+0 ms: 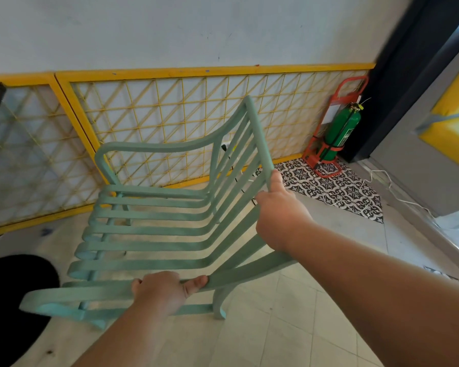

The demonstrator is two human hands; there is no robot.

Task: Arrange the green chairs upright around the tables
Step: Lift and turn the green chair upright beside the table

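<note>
A green slatted metal chair fills the middle of the head view, seat facing up and backrest rising to the right. My left hand grips the near armrest, fingers curled over it and thumb along the bar. My right hand grips the top rail of the backrest at its near end. The chair's near leg stands on the pale floor; its other feet are hidden by the slats.
A yellow lattice fence runs along the white wall just behind the chair. A green extinguisher in a red stand stands at the right corner on patterned tiles. A dark round tabletop is at lower left. A white cable lies at right.
</note>
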